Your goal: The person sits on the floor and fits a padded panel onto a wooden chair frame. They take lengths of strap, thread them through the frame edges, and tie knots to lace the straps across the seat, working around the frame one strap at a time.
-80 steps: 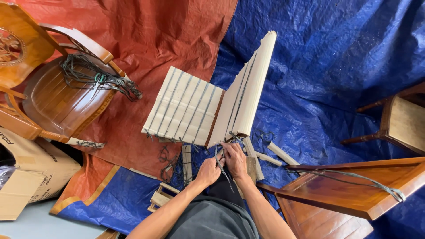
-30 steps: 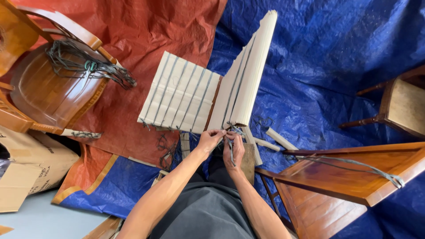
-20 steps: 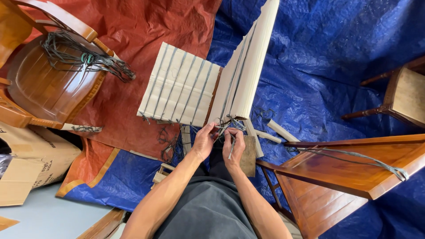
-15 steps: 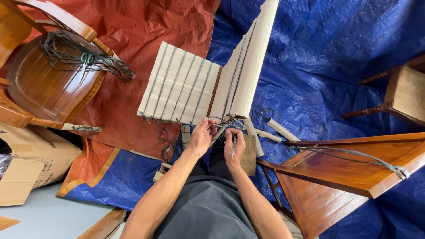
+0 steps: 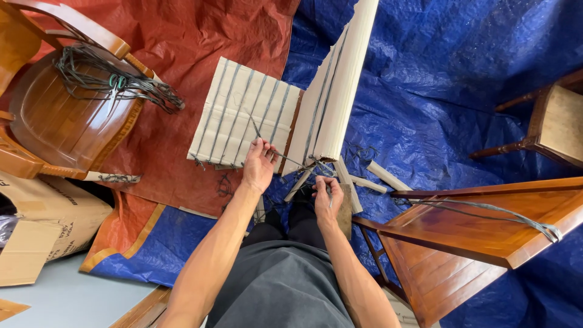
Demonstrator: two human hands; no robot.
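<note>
Head view, looking down: left hand (image 5: 259,165) pinched on a thin dark cord (image 5: 285,159), drawn taut from the lower edge of a pale cream slatted chair frame (image 5: 246,113) lying on a rust-red tarpaulin (image 5: 200,36). Right hand (image 5: 325,199) closed around a slim dark tool (image 5: 330,195), just below the frame's upright cream back (image 5: 340,91). Close beside, over blue tarpaulin (image 5: 449,73): loose cream sticks (image 5: 388,176). Far left: brown wooden chair (image 5: 57,124) carrying a tangle of dark cord (image 5: 112,82).
</note>
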